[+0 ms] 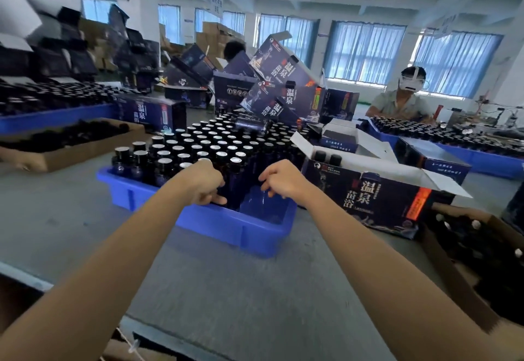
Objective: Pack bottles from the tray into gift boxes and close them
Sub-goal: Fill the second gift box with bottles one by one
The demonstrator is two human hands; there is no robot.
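1. The left hand [204, 180] reaches into the near end of the blue tray [198, 219], fingers curled down around the body of a dark bottle [234, 182]; the grasp looks closed on it, though the fingers hide the contact.
2. The right hand [279, 179] hangs just beside it over the same end of the tray, fingers half curled and loose, with nothing clearly in them.
3. Under the right hand, the tray's near right corner is bare blue plastic.
4. The rest of the tray is packed with upright dark bottles with silver caps [204, 139], row on row to its far end.
5. Just right of the tray, an open gift box [368, 199] lies on the grey bench [226, 289], its flaps up and two bottle tops [327, 156] showing at its left end.
6. Further open boxes [431, 156] lie behind it; a leaning pile of printed boxes [278, 82] stands past the tray.
7. A brown carton [71, 153] lies to the left.
8. Across the bench, a person [402, 99] wearing a headset sits at another blue tray [482, 159].
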